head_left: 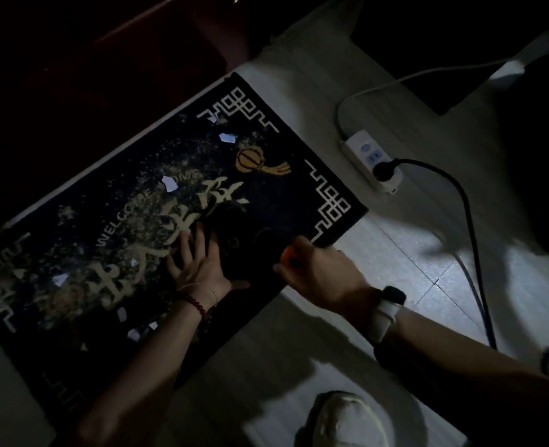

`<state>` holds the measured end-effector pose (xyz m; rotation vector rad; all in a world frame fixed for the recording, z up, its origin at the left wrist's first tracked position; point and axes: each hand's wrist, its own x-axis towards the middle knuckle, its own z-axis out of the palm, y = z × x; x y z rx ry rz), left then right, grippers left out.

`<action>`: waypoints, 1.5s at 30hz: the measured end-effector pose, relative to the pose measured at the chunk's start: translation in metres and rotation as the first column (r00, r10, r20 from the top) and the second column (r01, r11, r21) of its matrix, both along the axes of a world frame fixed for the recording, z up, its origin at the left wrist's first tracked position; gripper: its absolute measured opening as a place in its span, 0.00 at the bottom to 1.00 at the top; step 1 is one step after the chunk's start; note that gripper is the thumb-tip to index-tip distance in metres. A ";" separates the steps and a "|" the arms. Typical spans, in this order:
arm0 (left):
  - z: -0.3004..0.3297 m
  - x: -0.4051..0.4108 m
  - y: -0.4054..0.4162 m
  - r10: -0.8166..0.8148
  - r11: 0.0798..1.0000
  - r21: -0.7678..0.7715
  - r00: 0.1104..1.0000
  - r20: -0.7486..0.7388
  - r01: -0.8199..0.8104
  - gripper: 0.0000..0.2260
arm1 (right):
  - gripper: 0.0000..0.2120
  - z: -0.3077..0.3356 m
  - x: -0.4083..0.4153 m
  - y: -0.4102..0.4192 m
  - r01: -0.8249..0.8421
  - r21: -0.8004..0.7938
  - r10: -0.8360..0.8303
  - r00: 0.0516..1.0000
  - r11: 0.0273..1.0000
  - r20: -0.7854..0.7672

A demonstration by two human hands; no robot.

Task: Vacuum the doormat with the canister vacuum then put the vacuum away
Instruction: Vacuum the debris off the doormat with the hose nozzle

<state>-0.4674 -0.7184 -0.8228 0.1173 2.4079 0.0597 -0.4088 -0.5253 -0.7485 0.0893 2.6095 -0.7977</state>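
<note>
Doormat (131, 240) long axis lower-left to upper-right, left hand (198, 269) flat on it

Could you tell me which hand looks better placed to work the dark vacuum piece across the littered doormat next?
Probably the left hand: it rests flat against the vacuum piece, nearest the paper scraps on the doormat.
</note>
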 end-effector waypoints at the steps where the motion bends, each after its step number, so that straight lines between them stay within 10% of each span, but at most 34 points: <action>1: -0.001 0.001 0.000 0.002 1.000 0.003 1.000 -0.002 -0.002 0.56 | 0.12 0.003 -0.003 0.007 0.017 -0.022 -0.017 1.000 1.000 -0.006; 6: -0.003 0.002 -0.003 0.017 0.999 0.027 1.000 -0.006 -0.017 0.57 | 0.15 0.000 -0.053 0.075 0.401 0.030 -0.400 0.915 0.915 -0.048; 11: -0.003 0.002 -0.005 0.008 1.000 0.028 1.000 -0.029 -0.007 0.57 | 0.11 0.001 -0.005 0.024 0.057 0.043 -0.058 0.998 0.997 0.008; 16: -0.003 0.001 -0.004 0.023 0.998 0.051 1.000 -0.010 -0.022 0.58 | 0.17 -0.003 -0.069 0.068 0.371 0.099 -0.359 0.926 0.924 -0.120; 21: -0.002 0.001 -0.003 0.015 0.999 0.031 1.000 -0.023 -0.014 0.58 | 0.14 -0.013 -0.025 0.020 0.110 -0.004 -0.110 0.994 0.994 0.015; 32: -0.003 0.001 -0.004 0.011 1.000 0.023 1.000 -0.025 -0.010 0.57 | 0.29 -0.013 0.014 0.037 0.100 0.057 -0.097 0.994 0.993 -0.046; 45: -0.001 -0.001 -0.003 0.031 0.999 0.031 0.999 -0.040 -0.030 0.58 | 0.19 -0.001 -0.079 0.063 0.219 -0.002 -0.215 0.959 0.976 -0.185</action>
